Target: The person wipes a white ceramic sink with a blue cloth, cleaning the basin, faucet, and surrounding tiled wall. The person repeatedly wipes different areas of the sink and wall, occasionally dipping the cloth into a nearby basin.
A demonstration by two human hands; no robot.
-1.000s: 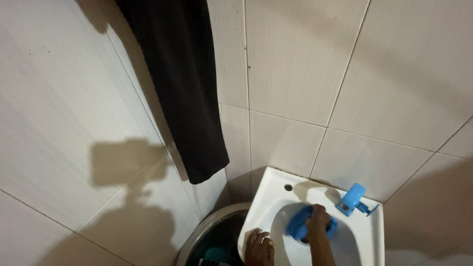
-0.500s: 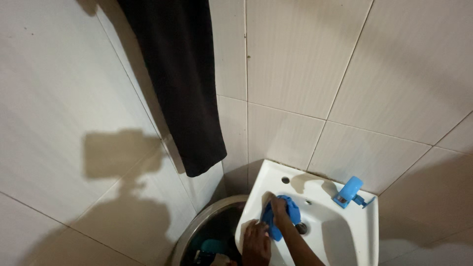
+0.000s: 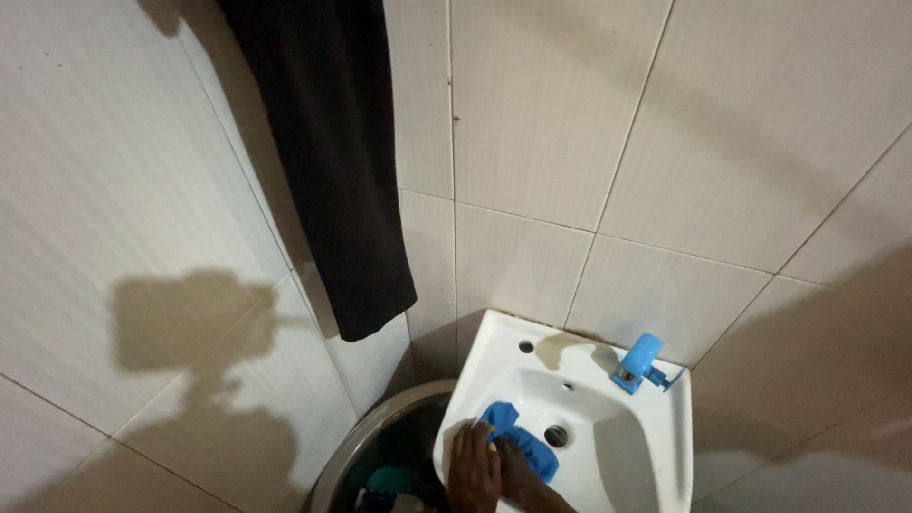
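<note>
Head view: hands on blue cloth (image 3: 520,445) in white sink (image 3: 655,465).
Left hand (image 3: 473,467) lies flat and spread at the basin's left side; right hand (image 3: 518,475) presses the cloth, grip unclear. Blue tap (image 3: 638,361) behind, black garment (image 3: 332,161) on tiled wall.

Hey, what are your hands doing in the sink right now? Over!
Left hand on sink rim. Right hand pressing blue cloth into basin. Drain uncovered.
</note>
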